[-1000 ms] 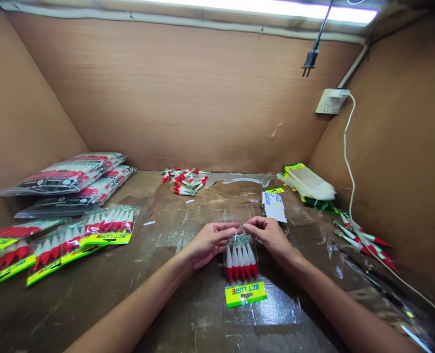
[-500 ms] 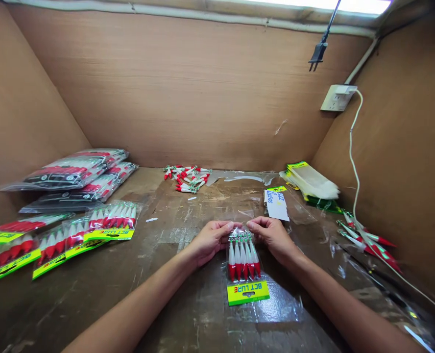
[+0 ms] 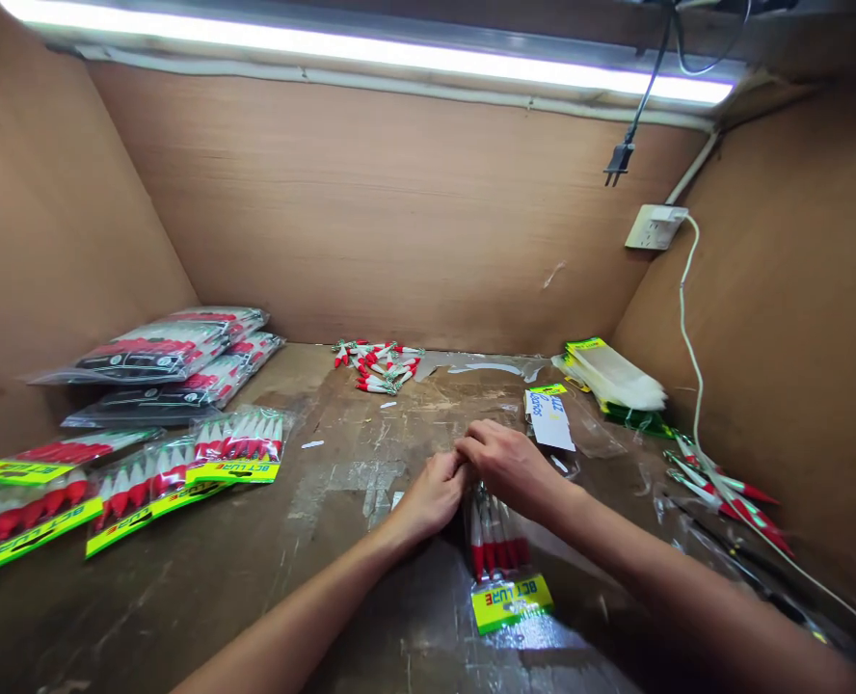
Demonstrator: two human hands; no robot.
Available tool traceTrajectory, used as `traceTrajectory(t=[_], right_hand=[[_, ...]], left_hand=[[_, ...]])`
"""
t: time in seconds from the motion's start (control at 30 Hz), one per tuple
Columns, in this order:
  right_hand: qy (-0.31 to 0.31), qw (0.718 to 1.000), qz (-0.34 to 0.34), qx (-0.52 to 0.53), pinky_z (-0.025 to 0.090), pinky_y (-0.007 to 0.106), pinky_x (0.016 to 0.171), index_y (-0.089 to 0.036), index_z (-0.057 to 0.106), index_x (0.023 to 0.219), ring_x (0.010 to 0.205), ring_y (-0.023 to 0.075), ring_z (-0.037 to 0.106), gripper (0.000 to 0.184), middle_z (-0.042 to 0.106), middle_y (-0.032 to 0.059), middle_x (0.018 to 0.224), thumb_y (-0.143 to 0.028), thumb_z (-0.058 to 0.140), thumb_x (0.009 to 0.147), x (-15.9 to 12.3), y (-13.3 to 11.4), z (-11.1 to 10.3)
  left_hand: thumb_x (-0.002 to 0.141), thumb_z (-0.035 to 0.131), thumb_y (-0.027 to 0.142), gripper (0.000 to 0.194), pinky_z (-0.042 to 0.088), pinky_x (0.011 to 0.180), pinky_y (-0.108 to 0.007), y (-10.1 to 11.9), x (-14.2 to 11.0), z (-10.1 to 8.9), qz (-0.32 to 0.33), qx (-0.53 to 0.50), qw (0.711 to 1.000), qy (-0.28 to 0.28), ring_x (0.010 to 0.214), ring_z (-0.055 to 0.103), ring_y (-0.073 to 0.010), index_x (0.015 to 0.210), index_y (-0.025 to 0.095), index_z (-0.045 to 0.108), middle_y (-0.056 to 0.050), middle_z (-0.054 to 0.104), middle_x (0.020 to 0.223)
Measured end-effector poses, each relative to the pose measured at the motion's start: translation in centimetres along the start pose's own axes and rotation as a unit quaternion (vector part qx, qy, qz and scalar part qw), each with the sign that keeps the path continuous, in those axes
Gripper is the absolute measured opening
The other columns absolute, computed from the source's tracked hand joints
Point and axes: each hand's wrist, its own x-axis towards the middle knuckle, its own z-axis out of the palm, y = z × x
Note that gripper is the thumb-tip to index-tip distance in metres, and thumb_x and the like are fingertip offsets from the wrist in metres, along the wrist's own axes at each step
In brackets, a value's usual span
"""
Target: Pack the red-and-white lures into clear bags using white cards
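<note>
A clear plastic bag of red-and-white fishing lures [image 3: 498, 547] lies in front of me, its yellow-green header card toward me. At the bag's far end, my left hand [image 3: 435, 496] is closed with its fingers pinched on the plastic. My right hand [image 3: 513, 468] crosses over the top of the bag, fingers bent and closed at the same end, touching the left fingertips. Both hands hide the bag's far edge and part of the lures' upper ends.
Filled lure bags [image 3: 236, 448] lie at left, before stacked larger packs [image 3: 174, 352]. Loose lures [image 3: 381, 366] sit at the back. A handwritten paper [image 3: 552, 421], unfilled header bags [image 3: 612, 376] and green-red lures [image 3: 732, 496] are at right, with a white cable [image 3: 688, 337] hanging there.
My right hand has come leftward over the bag's far end to meet my left hand. The header card sits slightly more to the right. The camera view has tilted up.
</note>
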Motion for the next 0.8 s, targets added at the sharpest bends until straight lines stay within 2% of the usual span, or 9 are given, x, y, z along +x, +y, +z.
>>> traceTrajectory(t=[0.1, 0.2, 0.27, 0.4, 0.5, 0.57, 0.67, 0.8], right_hand=[[-0.062, 0.997, -0.020, -0.044, 0.044, 0.028, 0.073, -0.016, 0.064, 0.088, 0.082, 0.0190, 0.058, 0.011, 0.062, 0.0084, 0.091, -0.010, 0.056, 0.091, 1.3, 0.1, -1.2], [-0.084, 0.995, -0.045, -0.015, 0.043, 0.027, 0.074, -0.016, 0.065, 0.091, 0.082, 0.0178, 0.060, 0.012, 0.063, 0.0072, 0.090, -0.016, 0.054, 0.095, 1.8, 0.5, -2.2], [-0.082, 0.995, -0.051, 0.002, 0.042, 0.026, 0.074, -0.017, 0.066, 0.093, 0.083, 0.0171, 0.061, 0.013, 0.064, 0.0065, 0.090, -0.018, 0.053, 0.096, 1.8, 0.6, -2.4], [-0.076, 0.996, -0.037, -0.034, 0.040, 0.026, 0.070, -0.016, 0.064, 0.086, 0.077, 0.0167, 0.060, 0.009, 0.063, 0.0057, 0.086, -0.010, 0.058, 0.089, 1.4, 0.7, -1.8], [-0.076, 0.996, -0.039, -0.024, 0.040, 0.025, 0.067, -0.016, 0.063, 0.087, 0.075, 0.0167, 0.059, 0.003, 0.063, 0.0051, 0.085, -0.015, 0.061, 0.088, 1.3, 1.0, -1.3], [-0.081, 0.996, -0.041, 0.014, 0.040, 0.024, 0.067, -0.017, 0.065, 0.089, 0.075, 0.0156, 0.060, 0.007, 0.064, 0.0044, 0.085, -0.019, 0.059, 0.092, 1.3, 1.4, -1.2], [-0.090, 0.995, -0.031, 0.032, 0.040, 0.023, 0.068, -0.017, 0.065, 0.088, 0.075, 0.0146, 0.061, 0.014, 0.064, 0.0042, 0.083, -0.018, 0.054, 0.095, 1.2, 1.7, -1.1], [-0.066, 0.998, 0.015, 0.015, 0.039, 0.024, 0.068, -0.017, 0.063, 0.088, 0.077, 0.0161, 0.060, 0.009, 0.065, 0.0054, 0.085, -0.018, 0.055, 0.093, 0.7, 1.4, -0.8]], left_hand=[[0.091, 0.053, 0.034, 0.032, 0.034, 0.059, -0.024, 0.3, -0.3, -0.2, 0.004, 0.033, 0.999, 0.004, 0.067, 0.053, -0.0162, 0.074, 0.012, 0.067, -0.002, 0.066, 0.071], [0.093, 0.049, 0.031, 0.032, 0.034, 0.059, -0.024, 0.4, -0.3, -0.3, 0.010, 0.047, 0.999, 0.005, 0.067, 0.055, -0.0168, 0.075, 0.012, 0.067, -0.002, 0.067, 0.072], [0.093, 0.047, 0.030, 0.031, 0.035, 0.061, -0.025, 0.5, -0.3, -0.4, 0.018, 0.052, 0.998, 0.005, 0.070, 0.057, -0.0179, 0.078, 0.013, 0.068, -0.003, 0.069, 0.076], [0.092, 0.048, 0.030, 0.030, 0.035, 0.062, -0.025, 0.7, -0.5, -0.2, 0.023, 0.062, 0.998, -0.005, 0.071, 0.058, -0.0190, 0.080, 0.013, 0.069, -0.004, 0.070, 0.078], [0.093, 0.045, 0.029, 0.032, 0.036, 0.061, -0.025, 0.8, -0.7, 0.0, 0.022, 0.063, 0.998, -0.017, 0.070, 0.058, -0.0188, 0.080, 0.013, 0.069, -0.004, 0.070, 0.078], [0.094, 0.044, 0.029, 0.032, 0.036, 0.063, -0.025, 0.9, -0.8, 0.1, 0.026, 0.063, 0.997, -0.028, 0.071, 0.059, -0.0188, 0.082, 0.014, 0.069, -0.004, 0.070, 0.080], [0.094, 0.044, 0.031, 0.032, 0.035, 0.062, -0.025, 0.9, -0.9, 0.1, 0.028, 0.068, 0.997, -0.037, 0.069, 0.057, -0.0182, 0.080, 0.014, 0.068, -0.003, 0.068, 0.076], [0.095, 0.042, 0.034, 0.037, 0.029, 0.058, -0.025, 0.7, -0.9, 0.1, 0.021, 0.072, 0.997, -0.034, 0.062, 0.049, -0.0159, 0.074, 0.014, 0.065, -0.001, 0.061, 0.066]])
